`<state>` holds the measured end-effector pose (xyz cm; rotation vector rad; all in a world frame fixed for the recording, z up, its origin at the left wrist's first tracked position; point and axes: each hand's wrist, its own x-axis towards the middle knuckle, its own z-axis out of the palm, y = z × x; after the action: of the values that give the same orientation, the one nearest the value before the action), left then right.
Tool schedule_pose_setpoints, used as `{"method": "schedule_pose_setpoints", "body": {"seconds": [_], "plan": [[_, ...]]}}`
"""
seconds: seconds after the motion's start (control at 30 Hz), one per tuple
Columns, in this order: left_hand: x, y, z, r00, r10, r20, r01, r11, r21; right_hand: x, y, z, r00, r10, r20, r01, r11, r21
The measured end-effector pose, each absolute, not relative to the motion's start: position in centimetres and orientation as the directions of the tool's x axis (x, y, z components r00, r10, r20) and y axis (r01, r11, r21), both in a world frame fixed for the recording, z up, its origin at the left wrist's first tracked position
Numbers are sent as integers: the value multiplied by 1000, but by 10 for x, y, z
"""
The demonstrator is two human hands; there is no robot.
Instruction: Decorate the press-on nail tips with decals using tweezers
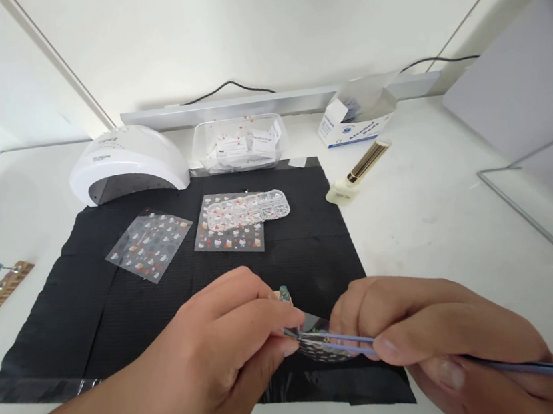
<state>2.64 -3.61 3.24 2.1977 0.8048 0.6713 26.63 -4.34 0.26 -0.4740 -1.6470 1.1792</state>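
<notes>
My left hand (222, 338) is closed, thumb and forefinger pinching the edge of a clear sticker sheet (327, 354) with small prints. A teal-tipped piece (284, 293) pokes out behind its fingers; how it is held is hidden. In my right hand (436, 321) are blue tweezers (346, 338), gripped between thumb and fingers. Their points reach the sheet right beside my left fingertips; whether anything is caught between them is too small to tell. Farther off on the black mat (169, 314) lie two more printed sticker sheets, one at the left (151, 244) and one at the centre (230, 243).
A clear compartment case (273, 205) overlaps the centre sheet. Behind stand a white nail lamp (132, 159), a plastic tub (243, 160) of packets and an alcohol pad box (357, 123). A polish bottle (347, 188) is at right, a wooden rack (2, 294) at left.
</notes>
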Motion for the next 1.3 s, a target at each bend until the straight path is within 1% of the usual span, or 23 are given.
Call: {"method": "schedule_pose_setpoints", "body": {"seconds": [0.23, 0.5, 0.7, 0.93, 1.03, 1.3], "plan": [[26, -37, 32, 679, 696, 232, 332, -573, 749, 266, -43, 5, -424, 760, 492, -229, 436, -871], [26, -36, 34, 682, 699, 215, 326, -554, 766, 265, -45, -1, -356, 775, 522, -276, 446, -851], [25, -37, 31, 676, 700, 231, 298, -546, 783, 266, -46, 1, -357, 789, 500, -251, 435, -865], [25, -38, 31, 661, 704, 260, 329, -584, 742, 263, -46, 0, -358, 795, 489, -235, 431, -871], [26, -38, 30, 658, 701, 275, 319, -590, 742, 262, -45, 1, -384, 786, 485, -217, 434, -874], [29, -37, 30, 648, 712, 271, 318, -576, 753, 265, -47, 2, -360, 792, 493, -257, 423, -869]]}}
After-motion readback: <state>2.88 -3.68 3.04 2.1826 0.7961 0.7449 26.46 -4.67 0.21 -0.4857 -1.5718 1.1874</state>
